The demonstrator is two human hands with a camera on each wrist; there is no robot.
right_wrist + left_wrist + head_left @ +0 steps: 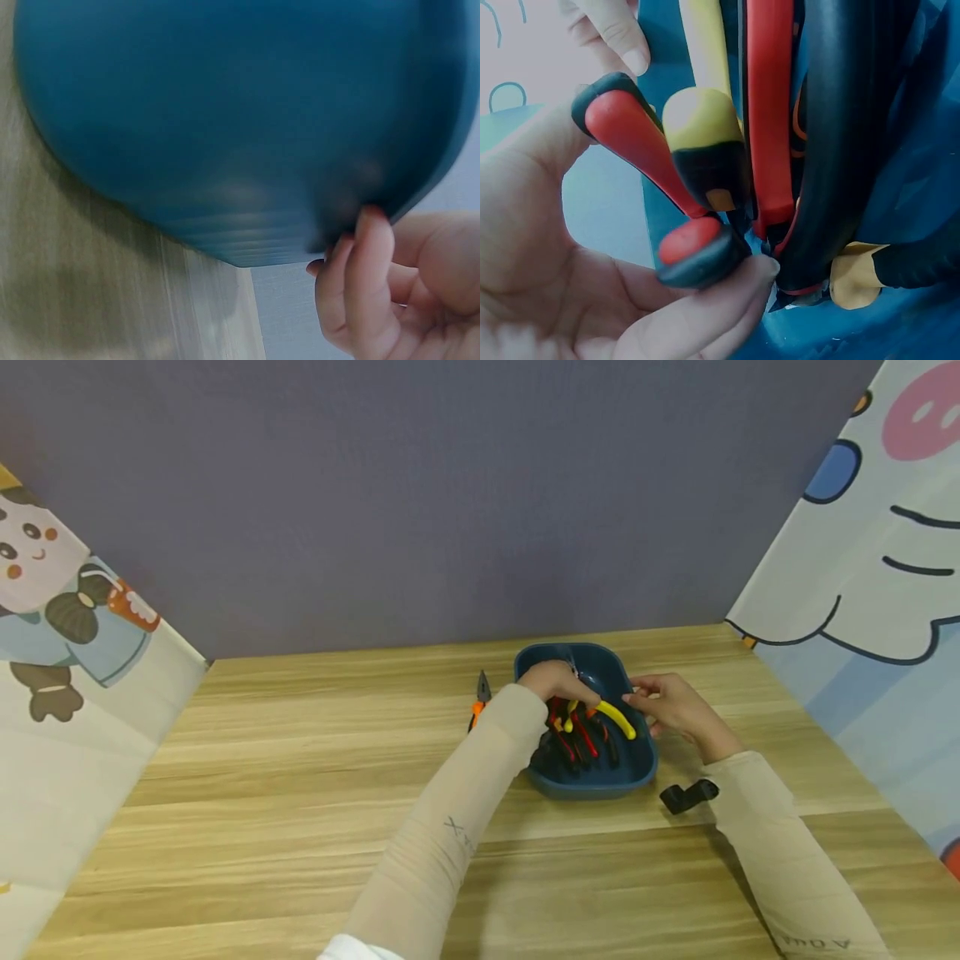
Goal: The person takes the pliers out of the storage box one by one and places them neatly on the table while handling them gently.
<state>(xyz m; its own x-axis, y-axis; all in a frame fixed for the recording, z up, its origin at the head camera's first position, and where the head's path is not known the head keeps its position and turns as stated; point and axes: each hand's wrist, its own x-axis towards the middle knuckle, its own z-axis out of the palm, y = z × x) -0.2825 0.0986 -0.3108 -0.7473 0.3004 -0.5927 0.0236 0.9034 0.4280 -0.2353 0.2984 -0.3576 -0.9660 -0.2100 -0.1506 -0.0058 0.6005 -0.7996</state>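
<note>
Cluttering the bin [592,791], other tools [771,112] crowd splayed red-black pliers [634,135]; left hand [557,679] grips these, right hand [675,710] pinches the bin's edge.

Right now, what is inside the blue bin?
Red-, yellow- and black-handled tools. The left hand and its sleeve cover part of the inside; what lies beneath can't be seen.

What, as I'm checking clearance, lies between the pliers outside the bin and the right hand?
The head view shows the left hand, blue bin and tools.

2 arms [442,831] reach forward, fingers [369,270] bent on both hands [553,678] [678,712].
</note>
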